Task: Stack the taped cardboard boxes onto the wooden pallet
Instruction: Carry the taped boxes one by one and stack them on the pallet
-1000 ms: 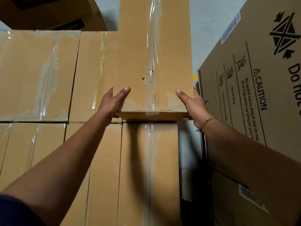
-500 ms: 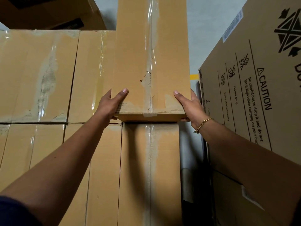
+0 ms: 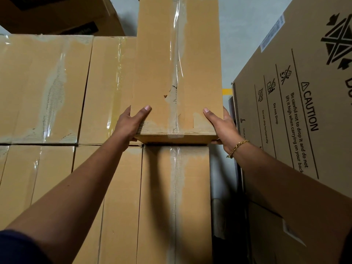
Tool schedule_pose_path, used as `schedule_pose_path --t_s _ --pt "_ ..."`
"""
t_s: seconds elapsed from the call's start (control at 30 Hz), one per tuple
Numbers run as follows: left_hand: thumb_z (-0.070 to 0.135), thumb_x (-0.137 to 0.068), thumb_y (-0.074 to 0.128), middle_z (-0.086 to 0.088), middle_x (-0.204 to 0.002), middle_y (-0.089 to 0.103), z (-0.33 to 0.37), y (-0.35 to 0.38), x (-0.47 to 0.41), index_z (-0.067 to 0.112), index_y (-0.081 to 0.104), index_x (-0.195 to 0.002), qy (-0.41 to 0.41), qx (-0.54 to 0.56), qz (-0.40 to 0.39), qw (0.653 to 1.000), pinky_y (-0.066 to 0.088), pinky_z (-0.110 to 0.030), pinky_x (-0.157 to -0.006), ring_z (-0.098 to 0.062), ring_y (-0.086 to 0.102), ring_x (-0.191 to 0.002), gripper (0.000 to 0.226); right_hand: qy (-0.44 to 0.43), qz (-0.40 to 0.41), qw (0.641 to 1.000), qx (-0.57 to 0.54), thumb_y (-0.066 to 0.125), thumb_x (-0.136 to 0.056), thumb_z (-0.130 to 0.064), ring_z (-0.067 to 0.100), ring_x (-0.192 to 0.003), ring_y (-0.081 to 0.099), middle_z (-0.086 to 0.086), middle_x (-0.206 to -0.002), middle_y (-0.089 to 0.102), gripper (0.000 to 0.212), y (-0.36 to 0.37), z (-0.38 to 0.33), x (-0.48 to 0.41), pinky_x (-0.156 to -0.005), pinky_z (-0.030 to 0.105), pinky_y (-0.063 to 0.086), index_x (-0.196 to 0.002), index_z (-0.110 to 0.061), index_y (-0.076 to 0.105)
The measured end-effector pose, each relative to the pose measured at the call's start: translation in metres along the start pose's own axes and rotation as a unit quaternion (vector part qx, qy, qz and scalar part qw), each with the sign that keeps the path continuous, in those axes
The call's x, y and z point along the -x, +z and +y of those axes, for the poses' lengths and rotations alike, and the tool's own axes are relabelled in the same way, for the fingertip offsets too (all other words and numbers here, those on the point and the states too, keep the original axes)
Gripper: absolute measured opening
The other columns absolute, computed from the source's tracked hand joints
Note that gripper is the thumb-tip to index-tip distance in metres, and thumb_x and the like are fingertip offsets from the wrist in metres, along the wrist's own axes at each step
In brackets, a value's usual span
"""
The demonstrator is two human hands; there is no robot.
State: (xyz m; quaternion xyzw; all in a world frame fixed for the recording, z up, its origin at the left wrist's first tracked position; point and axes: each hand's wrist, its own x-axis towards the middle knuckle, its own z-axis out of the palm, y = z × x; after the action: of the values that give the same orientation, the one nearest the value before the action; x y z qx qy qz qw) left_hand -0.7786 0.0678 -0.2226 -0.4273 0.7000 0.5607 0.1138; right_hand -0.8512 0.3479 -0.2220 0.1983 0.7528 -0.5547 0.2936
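A long taped cardboard box (image 3: 163, 65) lies lengthwise above the right end of a stack of taped boxes (image 3: 45, 88). My left hand (image 3: 131, 124) grips its near left corner, thumb on top, fingers down the side. My right hand (image 3: 221, 124), with a gold bracelet at the wrist, grips the near right corner the same way. The box's near end hangs just over the box below it (image 3: 175, 197). The wooden pallet is hidden under the stack.
A big printed carton (image 3: 297, 119) marked CAUTION stands close on the right, leaving a narrow dark gap beside the stack. Another brown carton (image 3: 57, 14) lies at the top left. Grey floor with a yellow mark (image 3: 227, 91) shows beyond.
Both hands and the long box have shifted slightly left and a touch lower; the grip on both corners is the same.
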Motion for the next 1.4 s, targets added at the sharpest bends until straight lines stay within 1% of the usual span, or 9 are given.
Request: schedule_pose_path --t_s 0.1,0.2,0.3,0.37,0.47,0.7,0.93,1.27,1.4 --pt "0.071 -0.081 0.069 -0.011 -0.161 0.038 0.003 0.000 0.002 0.023 0.020 -0.163 0.003 -0.018 -0.005 1.000 0.051 -0.057 -0.102 -0.036 0.051 -0.133 0.107 0.003 -0.010 1.000 0.013 0.070 -0.084 -0.067 0.020 -0.118 0.064 -0.014 -0.127 0.066 0.067 -0.004 -0.003 0.002 -0.085 0.057 0.060 -0.143 -0.044 0.047" --pt "0.069 -0.089 0.062 -0.008 -0.163 0.034 0.003 -0.006 0.011 0.022 0.022 -0.162 0.016 -0.046 -0.011 0.999 0.049 -0.049 -0.098 -0.035 0.047 -0.136 0.096 -0.021 -0.014 0.999 0.039 0.069 -0.082 -0.070 0.019 -0.124 0.061 -0.015 -0.134 0.063 0.073 -0.010 -0.002 0.006 -0.096 0.057 0.056 -0.146 -0.043 0.046" --pt "0.072 -0.090 0.057 -0.010 -0.163 0.036 0.001 -0.022 0.024 0.022 0.028 -0.161 0.039 -0.072 -0.013 0.997 0.040 -0.048 -0.111 -0.031 0.042 -0.143 0.091 -0.045 0.017 0.993 0.106 0.067 -0.084 -0.071 0.022 -0.148 0.037 -0.007 -0.165 0.032 0.098 -0.014 -0.001 0.020 -0.119 0.052 0.035 -0.162 -0.035 0.022" --pt "0.073 -0.091 0.053 -0.008 -0.165 0.033 0.001 -0.038 0.040 0.022 0.027 -0.162 0.060 -0.106 -0.003 0.993 0.032 -0.047 -0.119 -0.029 0.036 -0.149 0.091 -0.079 0.038 0.977 0.192 0.062 -0.089 -0.069 0.023 -0.156 0.018 -0.002 -0.171 0.016 0.099 -0.015 -0.005 0.038 -0.125 0.047 0.021 -0.165 -0.029 0.013" --pt "0.068 -0.095 0.050 -0.008 -0.168 0.026 0.004 -0.066 0.077 0.017 0.023 -0.163 0.120 -0.170 0.011 0.978 0.027 -0.046 -0.122 -0.028 0.028 -0.153 0.089 -0.121 0.061 0.949 0.286 0.054 -0.093 -0.070 0.024 -0.158 0.010 -0.001 -0.173 0.007 0.095 -0.013 -0.018 0.080 -0.126 0.053 0.014 -0.165 -0.027 0.010" --pt "0.072 -0.095 0.044 -0.005 -0.169 0.024 0.004 -0.161 0.207 0.019 0.021 -0.163 0.210 -0.268 -0.003 0.940 0.025 -0.047 -0.122 -0.025 0.022 -0.155 0.089 -0.157 0.063 0.919 0.355 0.046 -0.096 -0.070 0.023 -0.157 0.013 -0.006 -0.172 0.008 0.087 0.025 -0.049 0.246 -0.123 0.055 0.013 -0.165 -0.029 0.010" --pt "0.074 -0.095 0.040 -0.002 -0.170 0.021 0.001 -0.269 0.337 0.023 0.019 -0.163 0.243 -0.330 0.021 0.912 0.023 -0.048 -0.121 -0.022 0.019 -0.155 0.088 -0.193 0.002 0.905 0.378 0.036 -0.096 -0.076 0.022 -0.157 0.016 -0.005 -0.172 0.011 0.088 0.068 -0.077 0.386 -0.125 0.055 0.018 -0.164 -0.028 0.010" --pt "0.073 -0.096 0.039 -0.003 -0.169 0.024 -0.006 -0.351 0.463 0.022 0.021 -0.163 0.250 -0.309 0.117 0.910 0.024 -0.048 -0.121 -0.022 0.020 -0.155 0.087 -0.295 -0.055 0.861 0.411 0.041 -0.100 -0.065 0.020 -0.156 0.020 -0.003 -0.170 0.020 0.076 0.087 -0.105 0.517 -0.124 0.054 0.022 -0.162 -0.026 0.021" --pt "0.072 -0.097 0.040 -0.001 -0.169 0.024 -0.031 -0.375 0.509 0.023 0.022 -0.163 0.229 -0.283 0.156 0.918 0.022 -0.046 -0.122 -0.022 0.020 -0.155 0.084 -0.334 -0.084 0.837 0.425 0.040 -0.098 -0.069 0.019 -0.154 0.026 -0.003 -0.168 0.027 0.077 0.100 -0.104 0.553 -0.122 0.050 0.027 -0.161 -0.026 0.026"
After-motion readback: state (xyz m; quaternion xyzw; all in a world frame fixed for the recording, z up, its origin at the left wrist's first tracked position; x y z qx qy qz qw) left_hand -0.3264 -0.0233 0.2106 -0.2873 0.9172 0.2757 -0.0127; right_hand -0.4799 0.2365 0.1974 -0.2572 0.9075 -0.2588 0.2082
